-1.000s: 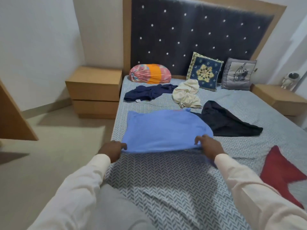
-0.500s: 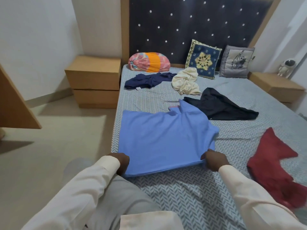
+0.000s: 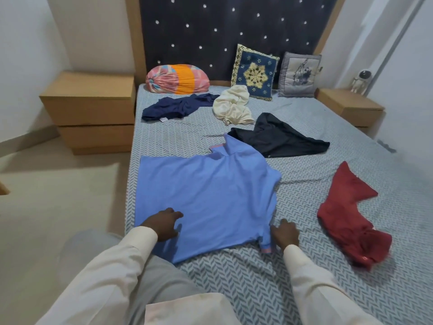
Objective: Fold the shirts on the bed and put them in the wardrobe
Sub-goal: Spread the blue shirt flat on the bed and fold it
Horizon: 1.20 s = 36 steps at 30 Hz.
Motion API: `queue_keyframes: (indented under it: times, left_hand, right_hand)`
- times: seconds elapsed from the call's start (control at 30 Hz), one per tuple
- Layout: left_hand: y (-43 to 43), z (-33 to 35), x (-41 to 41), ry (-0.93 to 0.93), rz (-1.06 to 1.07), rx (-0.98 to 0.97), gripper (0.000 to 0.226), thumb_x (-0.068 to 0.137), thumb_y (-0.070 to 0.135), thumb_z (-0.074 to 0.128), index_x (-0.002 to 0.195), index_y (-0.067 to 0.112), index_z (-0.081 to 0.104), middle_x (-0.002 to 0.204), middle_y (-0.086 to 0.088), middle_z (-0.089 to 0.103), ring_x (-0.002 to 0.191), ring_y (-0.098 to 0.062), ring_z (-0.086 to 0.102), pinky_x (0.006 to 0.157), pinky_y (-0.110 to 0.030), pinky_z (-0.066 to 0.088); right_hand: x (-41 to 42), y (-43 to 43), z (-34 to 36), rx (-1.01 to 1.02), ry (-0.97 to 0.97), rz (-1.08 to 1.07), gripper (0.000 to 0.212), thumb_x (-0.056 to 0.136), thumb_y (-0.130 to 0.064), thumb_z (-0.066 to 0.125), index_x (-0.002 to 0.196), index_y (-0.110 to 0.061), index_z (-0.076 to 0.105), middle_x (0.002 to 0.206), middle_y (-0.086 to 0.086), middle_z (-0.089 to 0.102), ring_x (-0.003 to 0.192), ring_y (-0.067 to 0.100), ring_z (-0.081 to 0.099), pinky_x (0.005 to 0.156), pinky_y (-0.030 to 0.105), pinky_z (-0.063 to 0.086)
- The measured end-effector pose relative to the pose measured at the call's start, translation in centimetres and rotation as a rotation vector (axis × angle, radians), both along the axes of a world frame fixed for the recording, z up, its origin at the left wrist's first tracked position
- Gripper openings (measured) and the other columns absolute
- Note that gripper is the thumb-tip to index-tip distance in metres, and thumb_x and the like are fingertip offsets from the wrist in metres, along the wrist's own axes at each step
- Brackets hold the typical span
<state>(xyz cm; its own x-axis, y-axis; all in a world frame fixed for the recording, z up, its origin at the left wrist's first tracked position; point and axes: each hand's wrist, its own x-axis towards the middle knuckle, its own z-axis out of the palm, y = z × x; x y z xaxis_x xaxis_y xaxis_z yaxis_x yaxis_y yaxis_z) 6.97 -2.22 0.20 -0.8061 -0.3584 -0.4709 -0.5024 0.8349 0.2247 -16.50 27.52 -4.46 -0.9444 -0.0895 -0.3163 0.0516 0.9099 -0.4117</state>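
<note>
A light blue polo shirt [image 3: 210, 195] lies spread flat on the near left part of the bed [image 3: 257, 289], collar pointing towards the headboard. My left hand [image 3: 161, 221] hovers over its near left part with loosely bent fingers, holding nothing. My right hand [image 3: 284, 234] rests on the sheet at the shirt's near right sleeve, fingers touching its edge. Other shirts lie crumpled on the bed: a red one [image 3: 349, 216] at the right, a black one [image 3: 281, 137] beyond the blue, a cream one [image 3: 233, 105] and a navy one [image 3: 178, 106] farther back.
Three pillows lean at the dark studded headboard [image 3: 234, 31]: a pink-orange bolster [image 3: 178, 78], a blue patterned cushion [image 3: 254, 72], a grey cushion [image 3: 297, 75]. Wooden nightstands flank the bed at left [image 3: 91, 111] and right [image 3: 349, 106]. Beige floor lies to the left.
The blue shirt was pulled towards me and laid flat. Both hands have let go of its near edge; my left hand now hovers above it.
</note>
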Motion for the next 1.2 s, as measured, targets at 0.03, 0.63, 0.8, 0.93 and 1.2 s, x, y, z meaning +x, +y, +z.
queue_keyframes:
  times: [0.03, 0.63, 0.8, 0.93, 1.2]
  left_hand:
    - [0.6, -0.3, -0.6, -0.014, -0.024, 0.000, 0.072, 0.091, 0.036, 0.062, 0.153, 0.028, 0.026, 0.157, -0.008, 0.022, 0.140, -0.030, 0.031, 0.108, -0.042, 0.038]
    - [1.0, -2.5, -2.3, -0.105, -0.095, -0.178, 0.098, 0.081, 0.060, 0.065, 0.154, 0.030, 0.007, 0.157, -0.003, 0.012, 0.141, -0.031, 0.020, 0.102, -0.050, 0.040]
    - [1.0, -3.0, -2.5, -0.156, -0.019, -0.174, 0.109, 0.075, 0.065, 0.066, 0.155, 0.030, 0.000, 0.159, -0.006, 0.006, 0.143, -0.035, 0.014, 0.104, -0.051, 0.039]
    - [1.5, -2.7, -2.4, -0.257, 0.029, -0.158, 0.124, 0.069, 0.067, 0.071, 0.154, 0.030, -0.012, 0.161, -0.009, -0.010, 0.147, -0.038, 0.000, 0.110, -0.054, 0.034]
    - [3.9, -2.8, -0.9, -0.399, -0.010, -0.185, 0.147, 0.055, 0.078, 0.072, 0.149, 0.026, -0.027, 0.160, -0.011, -0.021, 0.145, -0.048, -0.002, 0.106, -0.065, 0.030]
  right_hand:
    - [0.3, -0.7, -0.4, -0.065, -0.011, 0.029, 0.040, 0.089, -0.036, 0.052, 0.118, -0.008, 0.060, 0.128, 0.027, 0.055, 0.119, 0.042, 0.054, 0.095, 0.039, 0.045]
    - [-2.9, -0.1, 3.8, -0.720, -0.281, -0.182, 0.020, 0.093, 0.004, 0.051, 0.081, -0.011, 0.058, 0.071, 0.010, 0.060, 0.058, 0.016, 0.057, 0.045, 0.020, 0.046]
    - [-5.7, 6.8, 3.1, -0.565, -0.192, -0.240, 0.009, 0.091, -0.001, 0.062, 0.095, -0.008, 0.061, 0.073, 0.011, 0.056, 0.056, 0.017, 0.049, 0.051, 0.021, 0.037]
    - [-6.2, 8.7, 0.9, -0.121, -0.091, -0.067, 0.027, 0.075, -0.006, 0.077, 0.101, -0.004, 0.068, 0.091, 0.017, 0.066, 0.079, 0.026, 0.062, 0.072, 0.033, 0.051]
    - [-6.6, 4.2, 0.5, -0.069, 0.021, -0.069, 0.021, 0.085, -0.013, 0.052, 0.095, 0.000, 0.065, 0.112, 0.026, 0.065, 0.106, 0.040, 0.061, 0.085, 0.035, 0.045]
